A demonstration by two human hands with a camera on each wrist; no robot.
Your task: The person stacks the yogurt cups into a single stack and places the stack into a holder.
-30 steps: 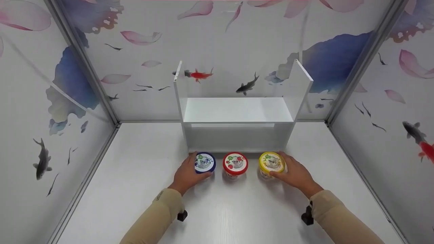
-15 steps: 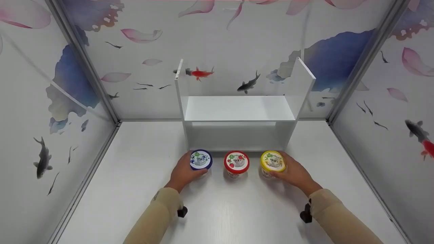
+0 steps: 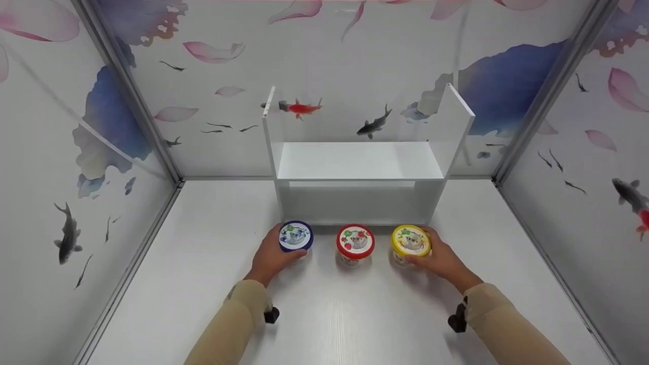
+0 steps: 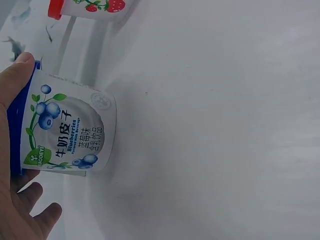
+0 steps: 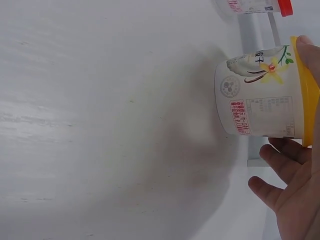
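Note:
My left hand (image 3: pixel 268 258) grips a milk drink cup with a blue lid (image 3: pixel 295 236) near the rim, thumb in front. Blueberries are printed on the side of this blue-lidded cup (image 4: pixel 70 125) in the left wrist view. On the other side, my right hand (image 3: pixel 445 261) holds a yellow-lidded cup (image 3: pixel 411 240), which shows a vanilla flower in the right wrist view. Between the two stands a red-lidded cup (image 3: pixel 355 242) with strawberries, touched by neither hand. All three cups are upright in a row. Some fingers are hidden behind the held cups.
Just behind the cups stands a white two-level shelf (image 3: pixel 360 161) with tall side panels. The white tabletop (image 3: pixel 334 314) is enclosed by printed walls (image 3: pixel 324 61) at the back and both sides.
My left hand has shifted the blue-lidded cup to the left, widening its gap from the red-lidded one. The right hand keeps its hold on the yellow-lidded cup, nearly in place.

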